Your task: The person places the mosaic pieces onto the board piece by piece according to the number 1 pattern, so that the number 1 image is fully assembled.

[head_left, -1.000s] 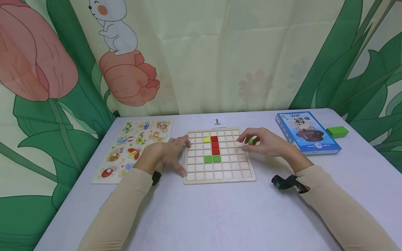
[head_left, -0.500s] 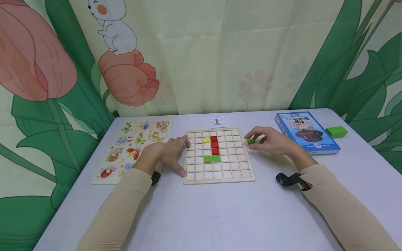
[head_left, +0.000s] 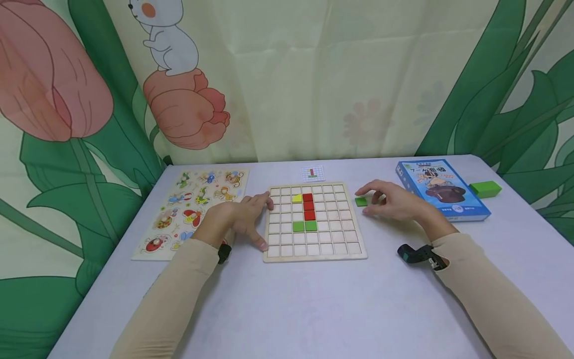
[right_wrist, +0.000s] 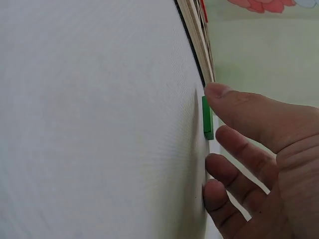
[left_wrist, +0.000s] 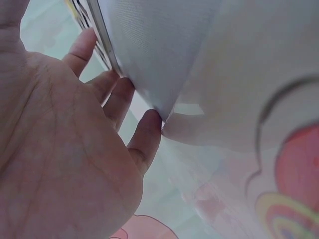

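A wooden grid board [head_left: 329, 249] lies on the table. A yellow tile [head_left: 297, 198], a column of red tiles [head_left: 308, 205] and two green tiles [head_left: 304, 226] fill some of its squares. My left hand [head_left: 242, 219] rests along the board's left edge, fingers and thumb spread; the left wrist view shows its palm and fingertips [left_wrist: 153, 119] low at the table. Just past the board's right edge, a loose green tile [head_left: 361, 202] lies flat on the cloth. My right hand [head_left: 394, 202] is around this tile with fingers parted, the thumb [right_wrist: 219, 92] right beside it.
A small pattern card [head_left: 312, 173] lies behind the board. To the left is a sheet of insect pictures [head_left: 179, 219], partly covered by the left forearm. A blue box [head_left: 441, 192] and a green block [head_left: 486, 189] lie to the right, beyond the right hand.
My right hand has moved right, off the board's edge. The green tile it held tilted between its fingers now lies flat on the table, and the fingers have parted. The left hand stays put.
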Demonstrator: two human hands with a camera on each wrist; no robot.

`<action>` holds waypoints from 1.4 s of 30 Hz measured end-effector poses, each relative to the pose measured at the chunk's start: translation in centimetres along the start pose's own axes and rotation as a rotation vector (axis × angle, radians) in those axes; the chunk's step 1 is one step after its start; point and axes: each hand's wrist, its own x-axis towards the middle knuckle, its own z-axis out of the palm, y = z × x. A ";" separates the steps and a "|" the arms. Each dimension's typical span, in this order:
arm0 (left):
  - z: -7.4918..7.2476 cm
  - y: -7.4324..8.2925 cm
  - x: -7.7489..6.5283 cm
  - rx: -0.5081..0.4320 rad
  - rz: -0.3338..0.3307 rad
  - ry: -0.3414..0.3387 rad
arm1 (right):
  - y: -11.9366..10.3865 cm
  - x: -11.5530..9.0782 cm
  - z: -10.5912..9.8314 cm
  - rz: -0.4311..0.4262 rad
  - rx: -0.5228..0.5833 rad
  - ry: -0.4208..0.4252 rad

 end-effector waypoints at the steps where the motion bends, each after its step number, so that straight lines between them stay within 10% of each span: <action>1: 0.0 0.0 0.0 0.003 0.002 0.001 | 0.0 -0.1 0.0 0.010 -0.005 -0.007; 42: -0.1 0.3 -0.1 -0.010 -0.010 -0.004 | -2.6 -1.2 0.6 -0.084 0.205 -0.019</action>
